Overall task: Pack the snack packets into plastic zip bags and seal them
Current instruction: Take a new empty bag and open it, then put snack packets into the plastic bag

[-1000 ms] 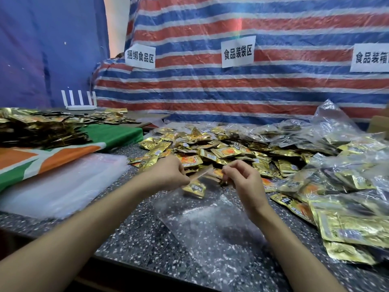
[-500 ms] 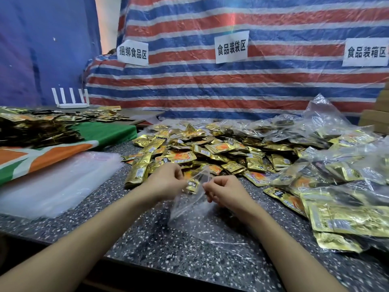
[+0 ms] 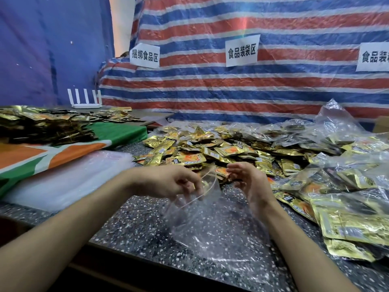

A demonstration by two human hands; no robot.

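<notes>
A clear zip bag (image 3: 210, 228) lies with its body flat on the speckled stone surface (image 3: 130, 224), its open mouth lifted at the far end between a person's two hands. The left hand (image 3: 168, 182) pinches the left edge of the mouth with curled fingers. The right hand (image 3: 247, 182) sits at the right edge with fingers curled, and it cannot be told whether it grips the plastic.

Just beyond both hands spreads a heap of gold snack packets (image 3: 210, 150). Filled plastic bags (image 3: 347, 186) are piled at the right. A stack of flat empty bags (image 3: 63, 180) lies at the left, beside an orange-and-green cloth (image 3: 42, 154) that carries a second packet heap (image 3: 42, 127). A striped tarpaulin (image 3: 231, 91) hung with paper signs (image 3: 241, 50) backs the scene, with a white router (image 3: 85, 105) at its left foot.
</notes>
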